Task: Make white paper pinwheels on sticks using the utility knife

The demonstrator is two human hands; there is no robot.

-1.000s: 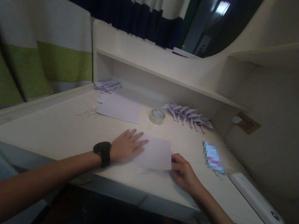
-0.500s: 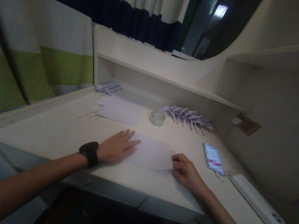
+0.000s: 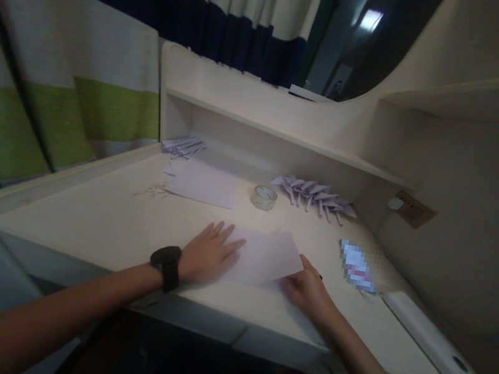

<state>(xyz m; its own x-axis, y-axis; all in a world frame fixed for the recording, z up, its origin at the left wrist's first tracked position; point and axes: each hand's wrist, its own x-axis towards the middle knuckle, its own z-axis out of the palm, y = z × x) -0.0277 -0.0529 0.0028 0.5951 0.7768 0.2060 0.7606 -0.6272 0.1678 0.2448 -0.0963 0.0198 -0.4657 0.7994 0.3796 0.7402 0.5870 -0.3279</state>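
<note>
A sheet of white paper [image 3: 264, 256] lies on the desk in front of me, its right side lifted off the surface. My left hand [image 3: 210, 253] rests flat on the sheet's left part, fingers spread, with a dark watch on the wrist. At the right edge, my right hand [image 3: 307, 285] pinches the paper between thumb and fingers. Just beyond the sheet stands a roll of clear tape [image 3: 263, 198]. More white paper [image 3: 205, 183] lies farther back on the left.
Folded paper pinwheels [image 3: 317, 196] lie in a row at the back right, and rolled paper sticks [image 3: 183, 147] at the back left. Thin pale scraps [image 3: 152, 189] sit nearby. On the right are a blurred-out phone-like item [image 3: 357, 266] and a white power strip [image 3: 428, 342] with cables.
My right hand has raised the paper's right edge and moved slightly right. My left hand has slid a little to the right over the sheet.
</note>
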